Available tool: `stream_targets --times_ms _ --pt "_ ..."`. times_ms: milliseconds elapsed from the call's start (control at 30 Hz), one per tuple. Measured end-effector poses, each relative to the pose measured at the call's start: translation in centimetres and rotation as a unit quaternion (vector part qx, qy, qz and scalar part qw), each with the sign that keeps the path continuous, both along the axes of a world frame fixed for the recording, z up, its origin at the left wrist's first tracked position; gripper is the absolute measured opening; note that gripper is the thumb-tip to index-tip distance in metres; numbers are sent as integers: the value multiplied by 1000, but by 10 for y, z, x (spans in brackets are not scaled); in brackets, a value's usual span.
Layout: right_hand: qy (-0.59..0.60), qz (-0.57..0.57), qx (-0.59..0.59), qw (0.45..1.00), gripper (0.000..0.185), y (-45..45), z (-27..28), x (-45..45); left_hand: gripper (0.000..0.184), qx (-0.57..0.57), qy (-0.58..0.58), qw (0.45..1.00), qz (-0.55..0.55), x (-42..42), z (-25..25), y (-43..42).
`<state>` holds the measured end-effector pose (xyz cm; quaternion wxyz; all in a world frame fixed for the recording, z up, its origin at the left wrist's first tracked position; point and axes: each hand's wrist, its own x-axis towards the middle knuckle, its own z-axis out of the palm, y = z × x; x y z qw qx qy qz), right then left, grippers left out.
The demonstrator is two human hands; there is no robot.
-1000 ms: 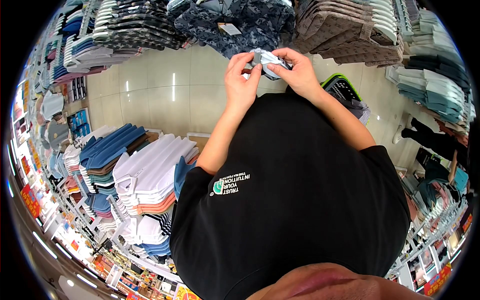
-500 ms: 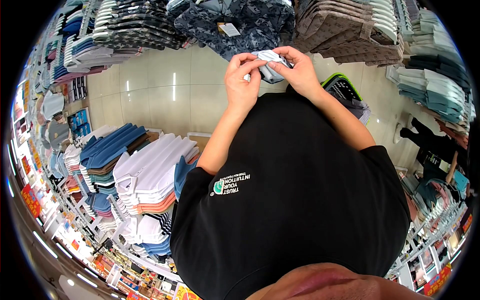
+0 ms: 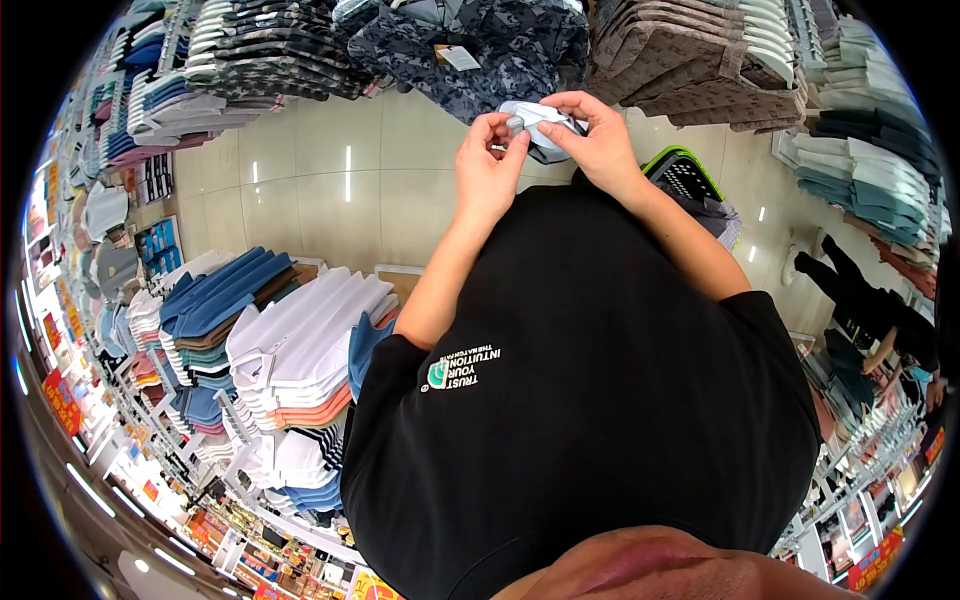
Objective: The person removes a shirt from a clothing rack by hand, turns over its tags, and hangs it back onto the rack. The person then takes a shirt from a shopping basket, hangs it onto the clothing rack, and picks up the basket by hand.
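In front of my chest, both hands hold a small white and grey folded bundle that looks like fabric or thin sheet; its kind is unclear. My left hand pinches a small grey piece at the bundle's left edge between thumb and fingertips. From the other side, my right hand grips the bundle, thumb on top and fingers behind. Just beyond them hangs a dark camouflage garment with a white tag. My fingers partly cover the bundle.
A basket with a green rim stands right of my right forearm. Brown patterned garments and camouflage shirts hang ahead. White polo shirts hang on the left. Another person in black is at the right.
My left fingers have shifted on the bundle, and the small grey piece now shows between them. More of the white surface is exposed. The person at the right has moved farther into view.
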<state>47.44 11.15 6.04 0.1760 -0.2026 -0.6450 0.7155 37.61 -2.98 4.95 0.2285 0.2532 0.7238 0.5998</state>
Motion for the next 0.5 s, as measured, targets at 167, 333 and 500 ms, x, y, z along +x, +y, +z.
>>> stream_targets --times_ms 167,333,500 --pt "10 29 19 999 33 0 -1 1 27 35 -121 992 -27 -3 6 -3" --pt "44 97 -70 992 47 -8 6 4 26 109 -253 961 -37 -6 -4 -3" --pt "52 170 -11 984 35 -5 11 8 24 128 -331 935 -24 -6 -6 -3"
